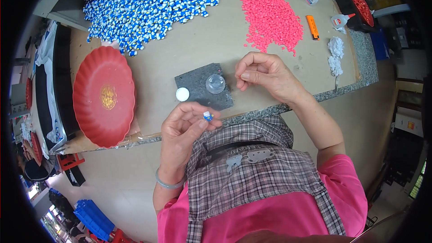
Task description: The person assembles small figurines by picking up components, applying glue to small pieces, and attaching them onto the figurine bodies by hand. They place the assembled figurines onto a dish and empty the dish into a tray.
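Pinched between the thumb and fingers of my left hand is a small blue-and-white piece, in front of the dark grey pad. My right hand hovers to the right of that pad with thumb and fingertips pressed together; whatever they may hold is too small to make out. On the dark grey pad sits a small clear round dish. A white round cap rests at the pad's left edge, just beyond my left hand.
A red scalloped plate stands at the left. Blue-and-white pieces form a big heap at the back, with pink pieces heaped right of it. An orange lighter, glue bottles and crumpled tissue lie far right.
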